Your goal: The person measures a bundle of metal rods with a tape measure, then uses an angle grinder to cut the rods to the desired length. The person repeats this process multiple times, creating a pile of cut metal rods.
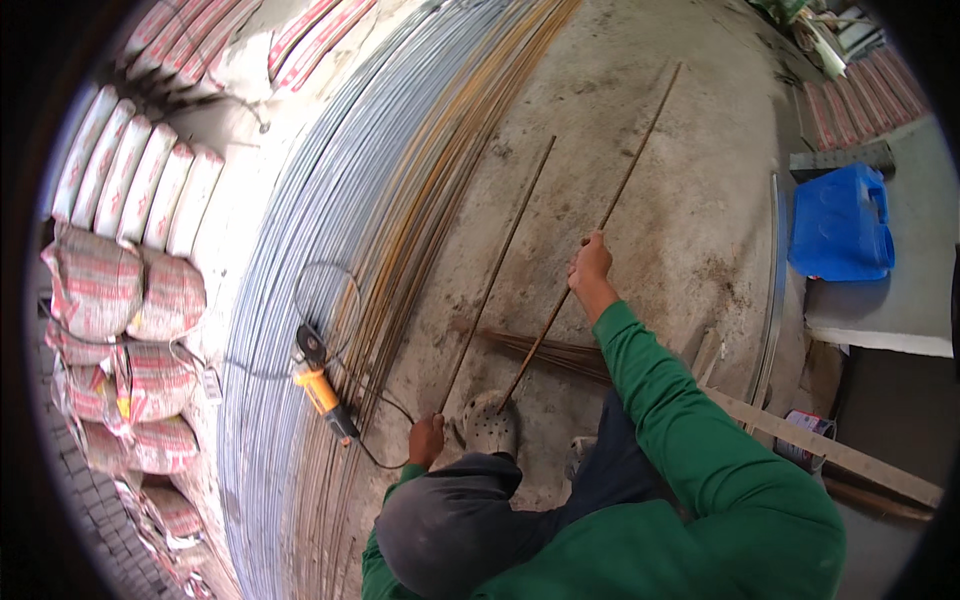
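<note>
My right hand is closed around a thin brown steel rod. That rod slants from the far floor down to my perforated clog, where its near end stops at the shoe. Low down by my knee, my left hand is closed at the near end of a second steel rod, which points away over the concrete to the left of the first. A bundle of rusty rods lies crosswise beneath the right-hand rod, partly hidden by my right arm and leg.
Long grey and rusty rods cover the floor at left, with a yellow-and-black angle grinder and its cord on them. Filled sacks are stacked farther left. A blue jerrycan and a wooden plank are at right.
</note>
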`<action>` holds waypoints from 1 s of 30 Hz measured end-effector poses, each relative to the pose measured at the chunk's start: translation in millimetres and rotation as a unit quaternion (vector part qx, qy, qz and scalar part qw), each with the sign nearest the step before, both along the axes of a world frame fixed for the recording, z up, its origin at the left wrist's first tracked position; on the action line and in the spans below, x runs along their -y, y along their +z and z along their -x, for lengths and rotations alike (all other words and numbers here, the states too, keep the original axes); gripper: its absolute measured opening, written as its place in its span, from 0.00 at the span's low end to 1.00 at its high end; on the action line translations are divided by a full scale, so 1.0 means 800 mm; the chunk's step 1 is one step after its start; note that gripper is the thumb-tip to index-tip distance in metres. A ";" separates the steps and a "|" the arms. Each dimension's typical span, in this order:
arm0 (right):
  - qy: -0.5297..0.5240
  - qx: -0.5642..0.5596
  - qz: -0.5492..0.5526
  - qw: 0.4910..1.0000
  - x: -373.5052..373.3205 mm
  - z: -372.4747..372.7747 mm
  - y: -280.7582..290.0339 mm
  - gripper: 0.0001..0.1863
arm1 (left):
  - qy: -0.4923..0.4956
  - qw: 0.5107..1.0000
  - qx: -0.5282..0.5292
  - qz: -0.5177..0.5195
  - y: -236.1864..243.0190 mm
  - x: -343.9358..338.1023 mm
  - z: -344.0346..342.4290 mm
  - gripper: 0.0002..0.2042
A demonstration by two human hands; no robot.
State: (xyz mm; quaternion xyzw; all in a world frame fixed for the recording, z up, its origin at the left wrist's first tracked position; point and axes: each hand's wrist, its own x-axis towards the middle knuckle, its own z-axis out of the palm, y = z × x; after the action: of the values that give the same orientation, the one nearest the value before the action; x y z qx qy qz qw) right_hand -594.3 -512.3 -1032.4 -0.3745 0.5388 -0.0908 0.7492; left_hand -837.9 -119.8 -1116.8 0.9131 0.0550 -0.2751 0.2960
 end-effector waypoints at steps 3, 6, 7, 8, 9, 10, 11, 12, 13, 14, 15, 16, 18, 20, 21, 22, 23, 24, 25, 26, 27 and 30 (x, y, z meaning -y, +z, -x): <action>-0.002 -0.018 0.007 1.000 0.019 0.006 -0.004 0.20 | -0.069 0.996 0.052 0.033 0.047 0.049 -0.067 0.16; 0.016 -0.011 0.031 0.999 0.032 0.007 -0.004 0.19 | -0.090 0.980 0.162 0.077 0.072 0.121 -0.182 0.14; 0.030 -0.004 0.034 0.999 0.027 0.006 -0.002 0.19 | -0.115 0.977 0.166 0.062 0.076 0.139 -0.222 0.14; 0.036 -0.006 0.026 0.999 0.020 0.004 0.003 0.19 | -0.164 0.961 0.211 0.068 0.070 0.152 -0.257 0.16; 0.035 -0.010 0.024 0.999 0.022 0.003 0.007 0.19 | -0.145 0.969 0.180 0.090 0.085 0.178 -0.287 0.16; 0.032 -0.017 0.023 0.999 0.028 0.002 0.009 0.20 | -0.129 0.974 0.147 0.113 0.103 0.200 -0.311 0.16; 0.033 -0.018 0.033 0.999 0.030 0.003 0.008 0.20 | -0.117 0.972 0.150 0.139 0.108 0.203 -0.327 0.17; 0.035 -0.021 0.043 0.998 0.034 0.002 0.006 0.20 | -0.106 0.969 0.151 0.164 0.110 0.202 -0.337 0.18; 0.033 -0.022 0.049 0.998 0.040 0.000 0.001 0.20 | -0.098 0.966 0.153 0.187 0.110 0.198 -0.340 0.18; 0.034 -0.025 0.047 0.998 0.047 0.002 -0.001 0.20 | -0.057 0.970 0.113 0.209 0.111 0.186 -0.331 0.19; 0.033 -0.025 0.041 0.998 0.055 0.002 -0.004 0.20 | -0.019 0.971 0.076 0.226 0.114 0.167 -0.319 0.20; 0.029 -0.025 0.035 0.999 0.059 0.004 -0.006 0.20 | 0.018 0.969 0.037 0.243 0.116 0.146 -0.305 0.21; 0.040 -0.034 0.024 0.998 0.058 -0.002 -0.009 0.19 | -0.039 0.995 0.020 0.085 0.092 0.088 -0.269 0.22; 0.040 -0.031 0.017 0.999 0.054 -0.009 -0.016 0.19 | -0.085 0.996 0.011 -0.020 0.061 0.040 -0.210 0.20; 0.033 -0.025 0.015 0.999 0.053 -0.011 -0.020 0.19 | -0.072 0.997 -0.024 -0.026 0.055 0.034 -0.180 0.21; 0.030 -0.018 0.013 0.999 0.049 -0.013 -0.023 0.19 | -0.054 0.996 -0.059 -0.033 0.051 0.030 -0.152 0.21; 0.033 -0.024 0.015 0.999 0.039 -0.018 -0.022 0.19 | -0.038 0.997 -0.066 0.001 0.036 0.022 -0.125 0.21; 0.039 -0.032 0.015 0.999 0.026 -0.023 -0.019 0.19 | -0.018 0.997 -0.074 0.033 0.017 0.015 -0.102 0.21; 0.041 -0.041 0.018 0.998 0.017 -0.022 -0.023 0.19 | 0.082 0.966 -0.207 0.130 0.009 0.020 -0.097 0.22; 0.053 -0.039 0.016 0.998 0.010 -0.020 -0.029 0.19 | 0.078 0.974 -0.174 0.124 0.003 0.021 -0.086 0.22; 0.064 -0.034 0.018 0.997 0.010 -0.020 -0.036 0.20 | 0.072 0.980 -0.139 0.120 -0.003 0.028 -0.082 0.22; 0.061 -0.038 0.003 0.997 -0.006 -0.016 -0.055 0.19 | 0.077 0.986 -0.084 0.118 -0.007 0.031 -0.067 0.21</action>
State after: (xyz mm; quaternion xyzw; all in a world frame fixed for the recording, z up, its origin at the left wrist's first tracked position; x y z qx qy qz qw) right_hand -581.7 -507.5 -1076.6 -0.4122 0.5428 -0.0320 0.7310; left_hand -784.7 -145.0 -1122.3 0.8384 0.1165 -0.3316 0.4167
